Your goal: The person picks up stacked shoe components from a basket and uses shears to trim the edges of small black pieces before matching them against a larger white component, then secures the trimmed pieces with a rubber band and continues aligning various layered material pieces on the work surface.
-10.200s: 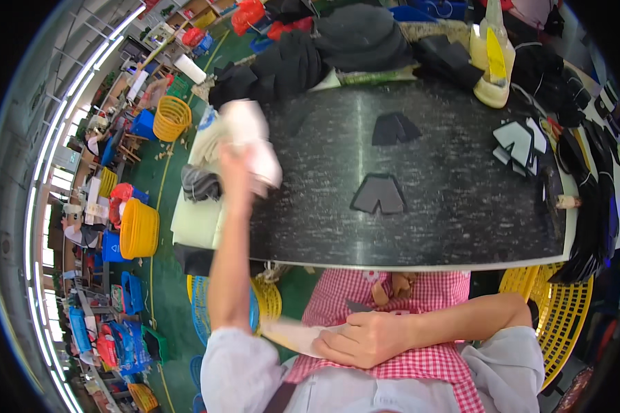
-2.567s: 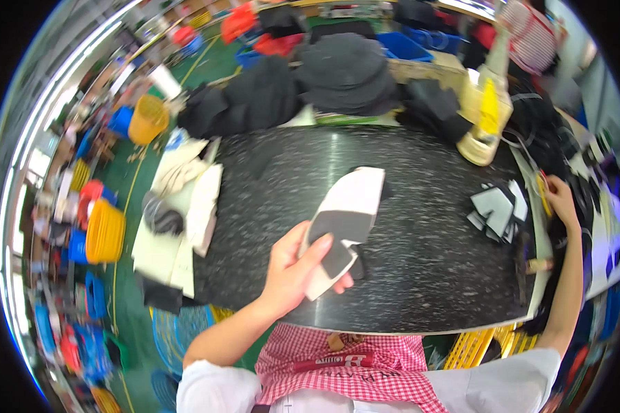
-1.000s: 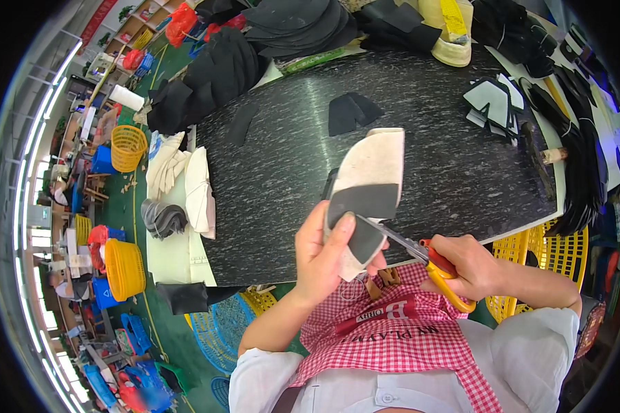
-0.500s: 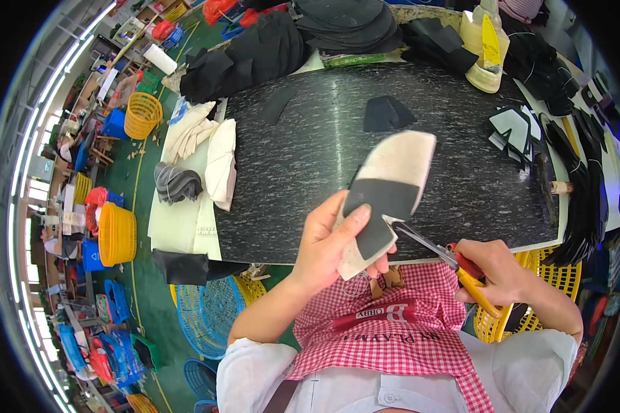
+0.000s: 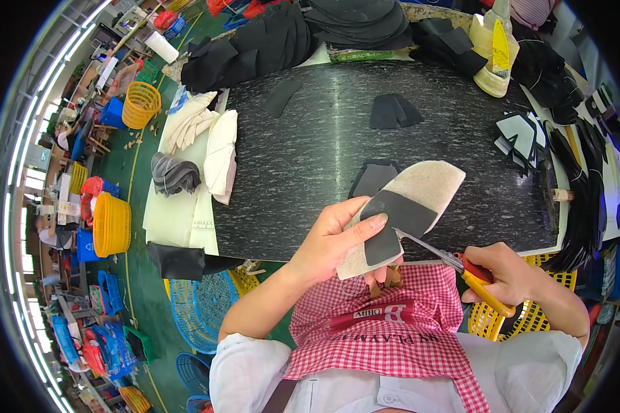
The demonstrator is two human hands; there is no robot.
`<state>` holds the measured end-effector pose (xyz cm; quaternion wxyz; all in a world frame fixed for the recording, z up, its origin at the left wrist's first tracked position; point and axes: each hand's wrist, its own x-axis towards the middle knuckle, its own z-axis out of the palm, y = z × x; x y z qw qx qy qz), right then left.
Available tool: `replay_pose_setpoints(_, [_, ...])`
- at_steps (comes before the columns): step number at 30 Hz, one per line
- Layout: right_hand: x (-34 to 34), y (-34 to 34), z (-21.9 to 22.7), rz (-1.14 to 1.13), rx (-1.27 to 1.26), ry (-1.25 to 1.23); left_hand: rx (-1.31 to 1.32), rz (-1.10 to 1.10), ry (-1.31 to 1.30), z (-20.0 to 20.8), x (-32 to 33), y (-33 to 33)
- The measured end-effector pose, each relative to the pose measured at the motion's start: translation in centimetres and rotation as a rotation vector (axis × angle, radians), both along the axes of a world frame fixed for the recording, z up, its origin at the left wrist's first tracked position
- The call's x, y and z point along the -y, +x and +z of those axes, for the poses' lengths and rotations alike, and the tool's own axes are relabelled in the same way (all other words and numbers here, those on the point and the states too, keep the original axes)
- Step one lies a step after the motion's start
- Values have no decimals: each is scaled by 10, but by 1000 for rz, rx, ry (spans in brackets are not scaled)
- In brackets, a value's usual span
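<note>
My left hand (image 5: pixel 334 241) grips a cream, felt-like cut piece (image 5: pixel 434 186) with a rounded end, thumb on top and fingers underneath. A dark grey patch (image 5: pixel 404 212) lies across its middle. My right hand (image 5: pixel 500 272) is closed round the handles of a pair of scissors (image 5: pixel 430 250), one red and one yellow. The scissor tips reach the notch in the edge of the patch, close to my left thumb. Just beyond my left hand, a dark grey piece (image 5: pixel 373 177) lies on the black work surface (image 5: pixel 282 172), partly hidden by the cream piece.
Black cut pieces (image 5: pixel 255 51) are stacked along the far edge, near a cream shoe-like form (image 5: pixel 490 51). Bundled cream pieces (image 5: pixel 220 155) and a grey roll (image 5: pixel 175 177) lie at left. Small white-and-black pieces (image 5: pixel 518 138) sit at right. Baskets (image 5: pixel 203 310) stand below the table edge.
The cream piece has turned clockwise, its rounded end swinging right and nearer. More of the dark grey piece behind it shows. The scissors stay at the notch, and the whole view has shifted slightly.
</note>
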<state>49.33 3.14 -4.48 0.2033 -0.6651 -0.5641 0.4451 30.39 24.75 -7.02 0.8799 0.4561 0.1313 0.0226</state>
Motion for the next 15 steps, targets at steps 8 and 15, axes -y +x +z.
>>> replay_pose_setpoints(8, [2,3,-8,3,14,50,-63,-74,43,5,-6,3])
replay_pose_setpoints(15, [15,10,-13,4,162,77,7,438,238,11,-43,-4])
